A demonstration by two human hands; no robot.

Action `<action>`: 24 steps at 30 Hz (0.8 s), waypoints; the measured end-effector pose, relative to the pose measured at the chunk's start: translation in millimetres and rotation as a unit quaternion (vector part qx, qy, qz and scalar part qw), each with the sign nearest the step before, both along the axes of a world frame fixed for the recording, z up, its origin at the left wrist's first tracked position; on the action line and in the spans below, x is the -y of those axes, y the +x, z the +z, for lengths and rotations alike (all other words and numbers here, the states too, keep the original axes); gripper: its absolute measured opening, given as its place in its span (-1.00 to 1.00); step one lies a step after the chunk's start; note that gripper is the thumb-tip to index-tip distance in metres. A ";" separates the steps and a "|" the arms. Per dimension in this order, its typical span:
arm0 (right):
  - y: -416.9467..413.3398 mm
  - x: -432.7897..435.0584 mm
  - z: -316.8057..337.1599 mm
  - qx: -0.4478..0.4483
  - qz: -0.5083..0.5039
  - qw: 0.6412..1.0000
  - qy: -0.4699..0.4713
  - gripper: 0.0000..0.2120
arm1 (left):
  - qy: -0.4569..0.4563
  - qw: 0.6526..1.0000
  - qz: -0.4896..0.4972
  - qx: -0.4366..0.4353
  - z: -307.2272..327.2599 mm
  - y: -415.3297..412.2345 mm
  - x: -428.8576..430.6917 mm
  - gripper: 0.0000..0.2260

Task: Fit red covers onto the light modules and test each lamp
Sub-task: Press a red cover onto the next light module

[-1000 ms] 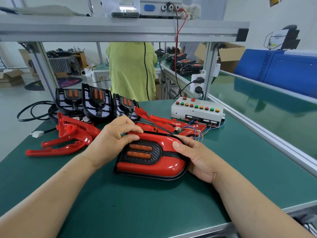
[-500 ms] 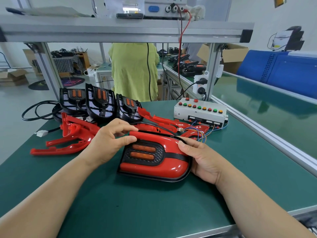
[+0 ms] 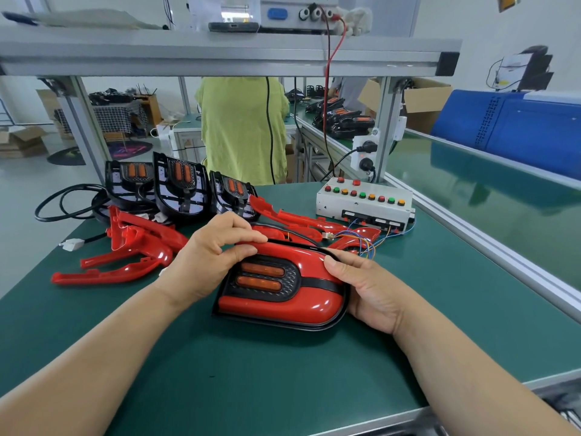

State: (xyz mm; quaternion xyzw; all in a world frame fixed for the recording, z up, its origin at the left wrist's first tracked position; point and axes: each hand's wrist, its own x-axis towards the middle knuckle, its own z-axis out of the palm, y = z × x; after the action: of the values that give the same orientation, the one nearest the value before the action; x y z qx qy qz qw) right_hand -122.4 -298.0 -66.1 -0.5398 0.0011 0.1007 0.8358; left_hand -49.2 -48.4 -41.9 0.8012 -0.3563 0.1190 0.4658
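glossy red plastic cover point(image 3: 283, 306) seated on black module point(image 3: 317, 283) | top edge pinched by left grip point(image 3: 210, 256) | right end clasped by right grip point(image 3: 367, 291)

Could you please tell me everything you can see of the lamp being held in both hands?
The lamp lies face up on the green table. Its glossy red cover sits on a black base whose rim shows along the near edge. A black textured inset holds two oblong amber lenses, seemingly unlit; a black band runs from it toward the right end. The left hand grips the upper left edge; the right hand cups the right end, thumb on top.
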 end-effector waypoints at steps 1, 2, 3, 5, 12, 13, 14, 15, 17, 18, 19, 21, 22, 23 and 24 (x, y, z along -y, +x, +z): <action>0.2 0.2 -0.3 0.001 0.001 1.000 -0.001 -0.72 | -0.002 1.000 -0.002 -0.001 0.2 0.2 0.8 -0.67; 0.4 0.3 -0.4 0.002 0.003 1.000 -0.001 -0.72 | -0.004 1.000 -0.002 -0.001 0.1 0.4 1.2 -0.67; 0.7 0.4 -0.5 0.003 0.004 1.000 0.001 -0.72 | -0.004 1.000 -0.002 0.000 0.0 0.5 1.4 -0.66; 0.9 0.5 -0.1 0.003 0.006 1.000 0.003 -0.72 | -0.004 1.000 -0.004 0.001 -0.5 0.6 1.5 -0.66; -0.3 -1.2 -0.1 0.007 -0.006 1.000 -0.002 -0.77 | -0.033 0.999 0.017 -0.040 -3.1 -2.7 3.4 -0.72; -0.7 -1.1 -0.1 0.009 -0.006 1.000 -0.002 -0.78 | -0.043 0.997 0.026 -0.061 -1.5 -3.9 3.8 -0.74; -1.1 -0.9 0.2 0.012 -0.006 1.000 -0.002 -0.78 | -0.054 0.994 0.040 -0.082 0.7 -4.3 3.4 -0.76; -1.4 -0.4 0.4 0.016 -0.004 1.000 -0.002 -0.79 | -0.064 0.990 0.061 -0.107 3.8 -4.0 2.1 -0.78; -2.3 0.7 0.7 0.022 -0.001 1.000 -0.005 -0.79 | -0.081 0.976 0.101 -0.175 10.8 -3.7 -3.8 -0.84; -2.7 1.2 0.9 0.025 0.001 1.000 -0.006 -0.79 | -0.081 0.967 0.103 -0.218 12.2 -3.2 -7.9 -0.82; -3.0 1.7 0.8 0.030 0.002 1.000 -0.007 -0.79 | -0.071 0.959 0.090 -0.260 11.8 -2.6 -12.0 -0.72; -3.3 1.4 1.2 0.038 0.004 0.999 -0.008 -0.78 | -0.050 0.940 0.038 -0.337 9.6 -3.1 -16.4 -0.57; -3.5 1.2 1.5 0.041 0.005 0.999 -0.010 -0.77 | -0.047 0.930 0.014 -0.364 8.7 -4.4 -16.2 -0.55; -3.4 1.1 1.5 0.044 0.006 0.999 -0.012 -0.77 | -0.050 0.923 0.000 -0.382 7.5 -4.9 -14.7 -0.54; -3.5 1.2 1.7 0.044 0.006 0.999 -0.012 -0.76 | -0.061 0.916 -0.005 -0.397 6.7 -4.4 -12.8 -0.53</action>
State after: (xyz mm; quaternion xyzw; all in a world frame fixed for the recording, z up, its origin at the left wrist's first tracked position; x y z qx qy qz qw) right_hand -125.8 -299.2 -64.3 -0.5537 -0.0379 0.0818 0.8278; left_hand -53.6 -35.6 -35.2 0.7506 -0.1382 -0.1904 0.6174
